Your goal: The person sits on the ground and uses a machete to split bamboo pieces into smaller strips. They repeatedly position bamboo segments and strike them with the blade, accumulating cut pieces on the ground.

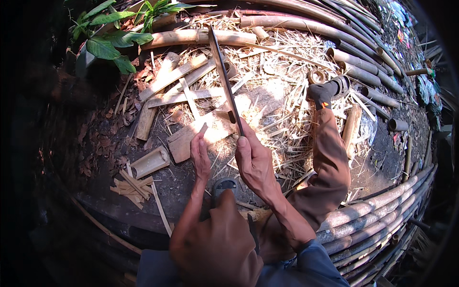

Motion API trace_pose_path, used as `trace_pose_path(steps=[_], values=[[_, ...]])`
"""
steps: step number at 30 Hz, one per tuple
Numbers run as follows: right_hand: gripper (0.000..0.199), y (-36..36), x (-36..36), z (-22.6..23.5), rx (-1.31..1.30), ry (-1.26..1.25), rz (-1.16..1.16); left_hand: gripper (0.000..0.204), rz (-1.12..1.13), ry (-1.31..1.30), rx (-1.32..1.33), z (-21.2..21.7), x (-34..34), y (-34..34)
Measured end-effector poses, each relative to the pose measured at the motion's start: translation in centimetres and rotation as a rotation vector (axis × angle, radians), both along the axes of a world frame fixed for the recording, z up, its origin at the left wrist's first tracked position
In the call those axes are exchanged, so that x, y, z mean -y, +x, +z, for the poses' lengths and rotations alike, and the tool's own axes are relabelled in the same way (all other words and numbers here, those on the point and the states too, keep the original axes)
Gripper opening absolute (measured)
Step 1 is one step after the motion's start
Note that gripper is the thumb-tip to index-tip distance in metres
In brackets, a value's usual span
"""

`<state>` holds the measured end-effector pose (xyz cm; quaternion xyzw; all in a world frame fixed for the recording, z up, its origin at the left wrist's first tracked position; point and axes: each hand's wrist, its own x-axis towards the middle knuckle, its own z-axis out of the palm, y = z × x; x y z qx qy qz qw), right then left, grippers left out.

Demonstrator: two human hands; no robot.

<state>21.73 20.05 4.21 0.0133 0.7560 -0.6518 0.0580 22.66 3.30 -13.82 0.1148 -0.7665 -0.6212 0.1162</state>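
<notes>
My right hand (253,160) is wrapped round the lower end of a machete (221,64). Its long, narrow blade points up and away from me, tilted slightly left. To the left, my left hand (200,158) is closed with a short bamboo piece (203,129) sticking up past its fingertips; most of that piece is hidden by the fingers. The two hands are apart, above a flat wooden board (184,142) on the ground. Beyond the board lie split bamboo slats (174,76), loosely crossed over one another.
Bamboo poles (311,26) lie along the far side, with more poles (377,210) stacked at the right. A split bamboo half (150,162) and a pile of thin strips (134,186) lie at left. Shavings (291,129) cover the ground. A leafy plant (107,43) grows far left.
</notes>
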Motion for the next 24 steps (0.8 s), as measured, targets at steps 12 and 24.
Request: trace_pose_path(steps=[12, 24], values=[[0.058, -0.2, 0.6, -2.5, -0.067, 0.094, 0.038, 0.028, 0.034, 0.049, 0.221, 0.4, 1.3, 2.6], [0.033, -0.1, -0.6, -15.3, 0.067, 0.209, -0.046, 0.030, -0.068, 0.063, 0.308, 2.8, 0.7, 2.6]])
